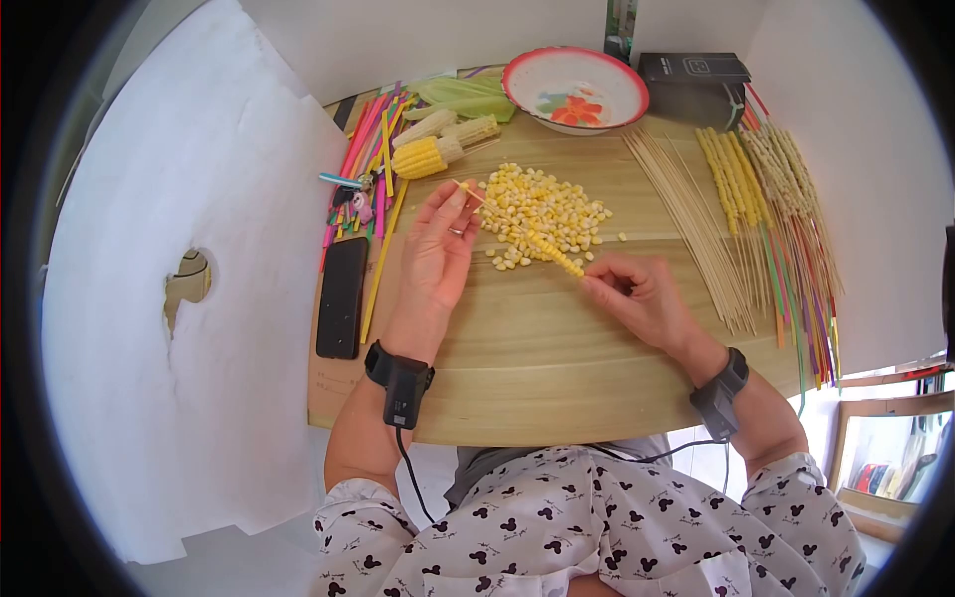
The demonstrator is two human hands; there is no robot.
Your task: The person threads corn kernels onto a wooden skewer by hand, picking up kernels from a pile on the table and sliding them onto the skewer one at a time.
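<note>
Yellow kernel pile (pixel 542 204) borders left hand (pixel 438 249), right hand (pixel 642 298) holding skewer (pixel 553 255)

Bright, even daylight is flooding the counter (pixel 537 368), casting faint shadows under the left grip (pixel 438 254) and right grip (pixel 642 297). The white sheet (pixel 199 249) beyond the left grip is washing out; fisheye distortion is bending the black-ringed edges

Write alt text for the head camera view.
A skewer partly threaded with corn kernels is held between the left hand and right hand, over a kernel pile on a wooden table. Corn cobs, a bowl, a phone and bare skewers lie around.
</note>
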